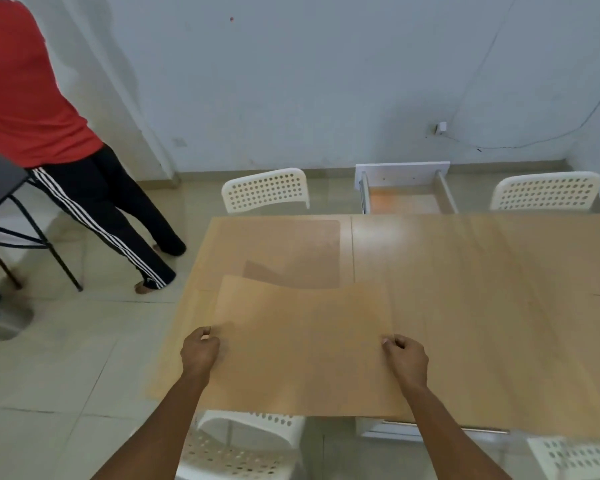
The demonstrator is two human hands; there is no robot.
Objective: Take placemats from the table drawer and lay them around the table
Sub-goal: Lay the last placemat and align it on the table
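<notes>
Both hands, left hand (201,348) and right hand (404,355), pinch our placemat (302,344) by its side edges above the table (482,289); far drawer (406,195) open.

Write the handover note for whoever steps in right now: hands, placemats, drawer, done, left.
Left hand and right hand each pinch a side of one placemat, held over the near table edge, far side curling up.
Another placemat lies flat at the far left seat.
Far drawer is open.
Done: one mat laid.
Left: set this one down, cover the remaining seats, close the drawer.
</notes>
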